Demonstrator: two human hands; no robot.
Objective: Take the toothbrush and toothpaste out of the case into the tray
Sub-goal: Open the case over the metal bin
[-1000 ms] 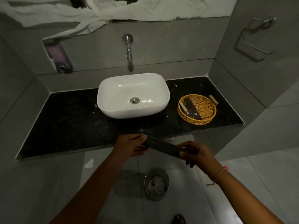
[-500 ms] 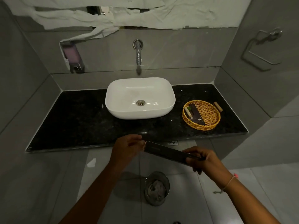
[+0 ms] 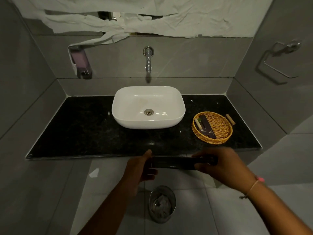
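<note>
I've got the dark case [image 3: 176,164] held level between both hands just in front of the black counter [image 3: 81,129] edge — left hand [image 3: 141,168] pinching one end, right hand [image 3: 218,165] wrapped round the other. The wicker tray [image 3: 220,138] sits right of the white basin [image 3: 148,107], dark packets [image 3: 207,127] already inside. A metal bin [image 3: 162,203] stands on the floor below.

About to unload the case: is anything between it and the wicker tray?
Nothing visible. Both hands hold the dark case off the counter's front edge; only bare counter lies before the tray, which already holds dark packets.
</note>
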